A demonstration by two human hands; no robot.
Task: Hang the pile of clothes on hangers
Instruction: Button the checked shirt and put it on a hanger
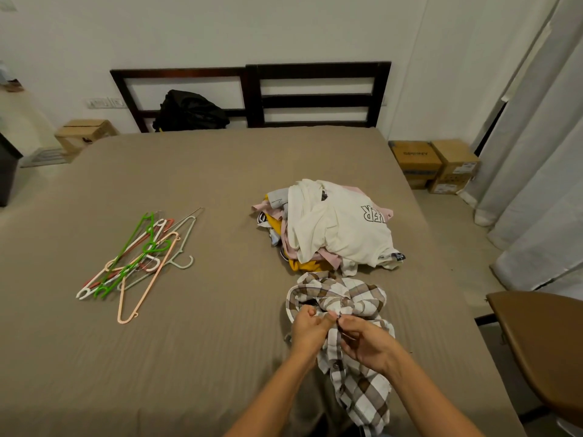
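A brown-and-white checked shirt (pixel 353 301) lies crumpled on the bed in front of me. My left hand (pixel 310 329) grips its fabric near the collar. My right hand (pixel 362 342) pinches the shirt's front edge right beside it, and the two hands almost touch. Behind the shirt sits the pile of clothes (pixel 334 225), topped by a white T-shirt with black lettering over pink and yellow pieces. A heap of plastic hangers (pixel 138 257) in green, white, peach and grey lies to the left on the bed.
The bed (pixel 205 342) has a taupe sheet and a dark wooden headboard (pixel 315 99). A black bag (pixel 189 111) leans at the headboard. Cardboard boxes (pixel 435 165) stand by the curtains (pixel 542 152) on the right. A brown chair (pixel 542 351) sits at the near right.
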